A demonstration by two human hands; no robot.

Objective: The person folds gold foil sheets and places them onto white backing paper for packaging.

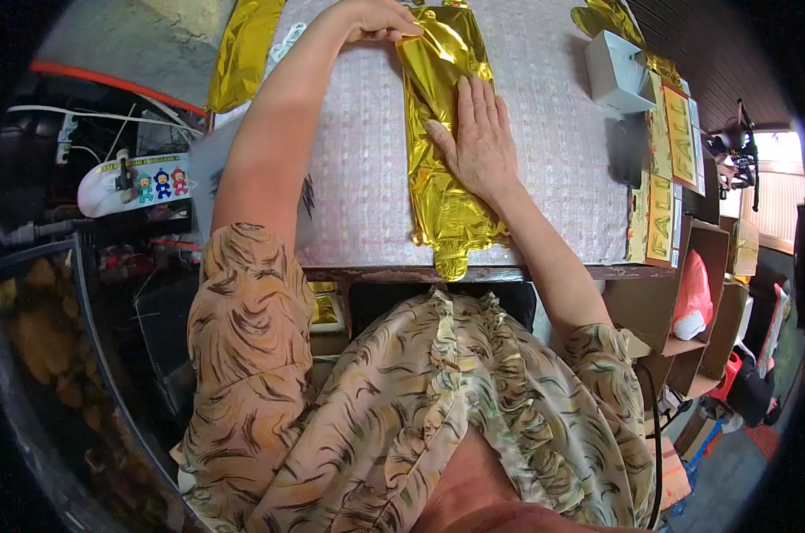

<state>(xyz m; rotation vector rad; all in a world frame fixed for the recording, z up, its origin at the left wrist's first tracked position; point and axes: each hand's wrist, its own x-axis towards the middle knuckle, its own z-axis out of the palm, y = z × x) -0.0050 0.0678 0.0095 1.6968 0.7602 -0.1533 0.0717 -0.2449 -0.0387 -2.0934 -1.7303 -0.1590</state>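
A flat, shiny gold foil balloon (440, 209) lies lengthwise on the cloth-covered table, creased, with a small rounded tab hanging over the front edge. At its far left edge my left hand (377, 19) has fingers and thumb closed on the foil. My right hand (482, 149) rests palm down on the balloon's right side, fingers stretched out and thumb apart, pressing the foil. Part of the foil beneath that palm is hidden.
More gold foil (244, 55) hangs over the table's left side. A white string bundle (287, 40) lies near my left arm. On the right are a white open box (617, 75) and printed "FALL" packages (662, 218). A skateboard deck (136, 185) is at left.
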